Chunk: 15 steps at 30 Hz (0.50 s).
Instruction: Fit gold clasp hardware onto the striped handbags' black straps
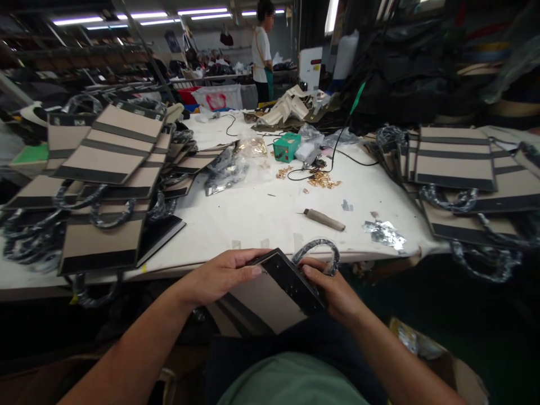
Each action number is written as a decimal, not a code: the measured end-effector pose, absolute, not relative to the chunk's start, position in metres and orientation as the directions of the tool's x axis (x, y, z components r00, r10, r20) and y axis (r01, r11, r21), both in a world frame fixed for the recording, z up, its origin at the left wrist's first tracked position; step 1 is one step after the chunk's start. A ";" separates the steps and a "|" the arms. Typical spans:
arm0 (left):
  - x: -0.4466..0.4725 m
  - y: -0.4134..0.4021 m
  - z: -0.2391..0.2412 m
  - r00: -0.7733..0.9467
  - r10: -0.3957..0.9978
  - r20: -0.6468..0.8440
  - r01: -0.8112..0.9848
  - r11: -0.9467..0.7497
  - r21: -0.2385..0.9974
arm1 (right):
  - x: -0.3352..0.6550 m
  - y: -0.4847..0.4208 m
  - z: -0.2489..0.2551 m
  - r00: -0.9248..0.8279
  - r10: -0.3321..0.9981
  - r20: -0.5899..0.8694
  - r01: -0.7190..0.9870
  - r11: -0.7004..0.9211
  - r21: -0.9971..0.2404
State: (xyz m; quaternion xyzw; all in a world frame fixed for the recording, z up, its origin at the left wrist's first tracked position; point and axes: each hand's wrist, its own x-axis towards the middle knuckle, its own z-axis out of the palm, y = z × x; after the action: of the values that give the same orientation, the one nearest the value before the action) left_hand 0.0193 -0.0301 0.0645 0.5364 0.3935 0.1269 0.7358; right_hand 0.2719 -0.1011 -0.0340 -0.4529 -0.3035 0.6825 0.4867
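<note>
A beige-and-black striped handbag (270,298) rests in my lap, tilted, against the front edge of the table. My left hand (223,275) grips its left upper edge, thumb on the near face and fingers behind. On the right side, my right hand (331,287) is closed on the bag's edge by the base of the handle. That handle (318,244), wrapped in clear plastic, loops up above the right fingers. Small marks or fittings dot the black band near the right thumb, too small to make out. On the table beyond lies a knife with a wrapped handle (324,219).
Striped bags are stacked at the left (105,236) and right (455,157) of the white table (244,219). A green box with a cord (287,147), gold hardware pieces (323,180) and silver plates (386,233) lie on it. A person (262,50) stands in the background.
</note>
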 end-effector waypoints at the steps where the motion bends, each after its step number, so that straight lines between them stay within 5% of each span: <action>1: 0.021 -0.029 0.063 0.662 0.601 -0.447 0.239 0.396 0.887 | 0.272 -0.101 -0.036 -0.110 0.934 -0.339 -0.403 -0.354 -0.844; 5: 0.026 -0.022 0.053 0.635 0.646 -0.423 0.267 0.331 0.905 | 0.277 -0.103 -0.042 -0.047 0.936 -0.349 -0.349 -0.343 -0.872; 9: 0.034 -0.015 0.037 0.591 0.737 -0.327 0.278 0.195 0.941 | 0.289 -0.113 -0.050 -0.054 0.958 -0.281 -0.016 -0.282 -0.959; 15: 0.055 0.000 0.004 0.530 0.813 -0.240 0.331 0.063 0.942 | 0.305 -0.129 -0.079 -0.013 0.959 -0.282 0.310 -0.265 -0.913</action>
State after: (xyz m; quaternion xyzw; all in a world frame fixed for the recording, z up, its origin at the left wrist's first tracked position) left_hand 0.0550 -0.0004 0.0038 0.6526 0.4382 0.2071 0.5825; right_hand 0.3054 -0.1291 -0.0789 -0.6218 -0.5104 0.4957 0.3272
